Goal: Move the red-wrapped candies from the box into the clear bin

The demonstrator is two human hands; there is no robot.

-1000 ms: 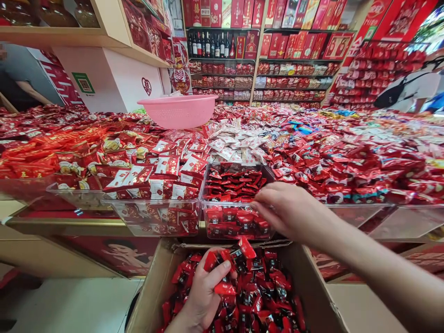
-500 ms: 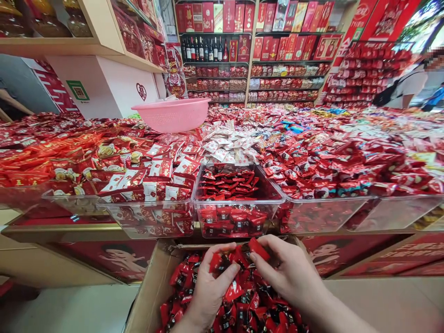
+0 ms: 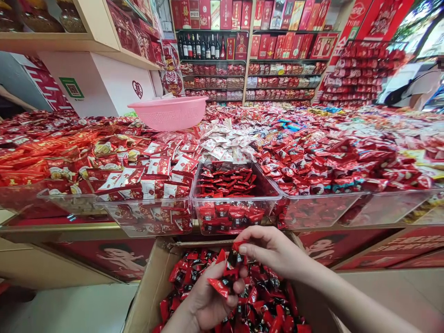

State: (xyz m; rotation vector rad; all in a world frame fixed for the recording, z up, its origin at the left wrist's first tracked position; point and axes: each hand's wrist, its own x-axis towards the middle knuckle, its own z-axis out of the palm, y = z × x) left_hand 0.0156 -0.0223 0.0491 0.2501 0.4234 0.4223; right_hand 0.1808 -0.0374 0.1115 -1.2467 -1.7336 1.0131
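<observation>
Below me an open cardboard box (image 3: 148,286) holds a heap of small red and black wrapped candies (image 3: 267,300). Over the heap, my left hand (image 3: 210,296) is closed around a few of these wrapped candies (image 3: 220,286), palm turned up. My right hand (image 3: 265,247) pinches a red wrapped candy (image 3: 239,247) between thumb and fingertips, just above the left hand's fingers. Directly beyond the box stands a clear plastic bin (image 3: 237,200), partly filled with the same kind of red packets (image 3: 229,182), some laid flat in rows.
Clear bins heaped with red and white packets (image 3: 154,169) and red packets (image 3: 322,162) flank the middle bin. A pink plastic basket (image 3: 168,113) rests on the candy behind. Shelves (image 3: 248,60) of boxes and bottles line the back; a person (image 3: 421,88) is at far right.
My left hand has turned palm up and closed around candies. My right hand has moved left, bringing its candy close to the left hand's fingers. The view has shifted slightly.
</observation>
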